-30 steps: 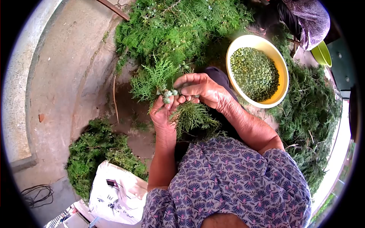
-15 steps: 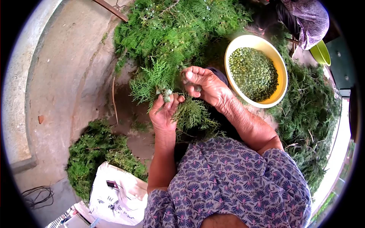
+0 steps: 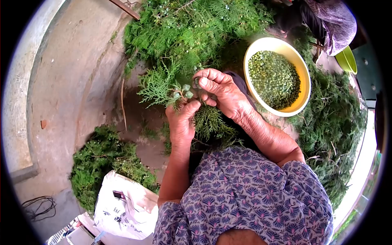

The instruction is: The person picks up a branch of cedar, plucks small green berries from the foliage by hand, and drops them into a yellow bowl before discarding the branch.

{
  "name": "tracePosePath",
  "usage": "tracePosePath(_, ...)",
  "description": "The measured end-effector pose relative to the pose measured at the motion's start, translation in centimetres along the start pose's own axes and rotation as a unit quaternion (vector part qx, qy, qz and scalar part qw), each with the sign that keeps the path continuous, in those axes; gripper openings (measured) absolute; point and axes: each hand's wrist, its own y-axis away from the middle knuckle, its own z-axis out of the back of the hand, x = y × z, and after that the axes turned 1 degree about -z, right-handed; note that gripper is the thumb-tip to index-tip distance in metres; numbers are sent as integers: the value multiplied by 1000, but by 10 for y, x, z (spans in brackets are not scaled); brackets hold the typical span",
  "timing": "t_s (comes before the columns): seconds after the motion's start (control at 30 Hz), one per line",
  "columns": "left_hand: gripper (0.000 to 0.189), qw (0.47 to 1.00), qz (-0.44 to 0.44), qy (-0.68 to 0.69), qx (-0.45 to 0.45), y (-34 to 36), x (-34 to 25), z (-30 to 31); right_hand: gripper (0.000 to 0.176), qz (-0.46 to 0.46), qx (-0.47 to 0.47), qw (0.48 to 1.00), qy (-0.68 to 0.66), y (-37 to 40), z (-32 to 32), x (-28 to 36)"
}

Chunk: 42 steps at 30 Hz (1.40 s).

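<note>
My left hand (image 3: pixel 182 121) is closed on a sprig of scale-leaved evergreen (image 3: pixel 157 87), pinching it between thumb and fingers. Several pale green seed cones (image 3: pixel 182 93) sit on the sprig just above that thumb. Close beside it, my right hand (image 3: pixel 223 92) is curled, with greenish seed cones (image 3: pixel 197 82) between thumb and fingers; how many it holds is hidden. Below both hands hangs more evergreen foliage (image 3: pixel 214 122) over my lap. To the right of my right hand stands a yellow basin (image 3: pixel 307 83) holding a heap of small green cones (image 3: pixel 271 77).
Piled evergreen branches (image 3: pixel 196 32) lie ahead, with more cut branches (image 3: pixel 326 118) at the right and a smaller heap (image 3: pixel 102 159) at left. A white sack (image 3: pixel 126 208) bears a small dark device (image 3: pixel 119 195). Another person (image 3: pixel 332 24) sits near a green basin (image 3: pixel 347 60).
My left hand has moved slightly up and right with the sprig, turning its cones towards my right hand. My right hand remains curled nearby.
</note>
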Motion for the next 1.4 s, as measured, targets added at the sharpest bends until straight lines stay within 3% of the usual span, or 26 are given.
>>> tracePosePath(0.2,30,995,-9,-101,-24,4,-5,-11,15,49,-20,997,61,2,-8,-3)
tracePosePath(0.43,23,994,-30,-93,-38,5,1,-9,16,60,-24,995,72,1,-5,-9)
tracePosePath(0.53,21,994,6,-83,-72,5,-1,-7,15,56,-37,995,72,0,-2,-7)
tracePosePath(0.6,18,996,17,-73,-38,4,-2,-4,16,57,-81,993,61,-1,1,-5)
tracePosePath(0.7,16,996,28,-53,-60,6,-3,-11,13,74,-133,987,51,-4,11,13)
tracePosePath(0.9,22,998,13,-44,-40,-1,3,-9,13,46,-63,997,0,1,14,13)
tracePosePath(1.03,25,996,9,-78,-35,3,3,-11,11,70,-56,991,98,2,3,-2)
tracePosePath(1.2,20,995,-17,-90,-50,4,3,-16,15,83,-4,991,107,5,-6,-6)
tracePosePath(1.33,23,994,-5,-93,-59,6,0,-17,11,66,-47,992,94,3,-5,-8)
tracePosePath(1.4,22,995,-10,-87,-56,6,0,-17,10,33,-57,998,23,1,-3,-9)
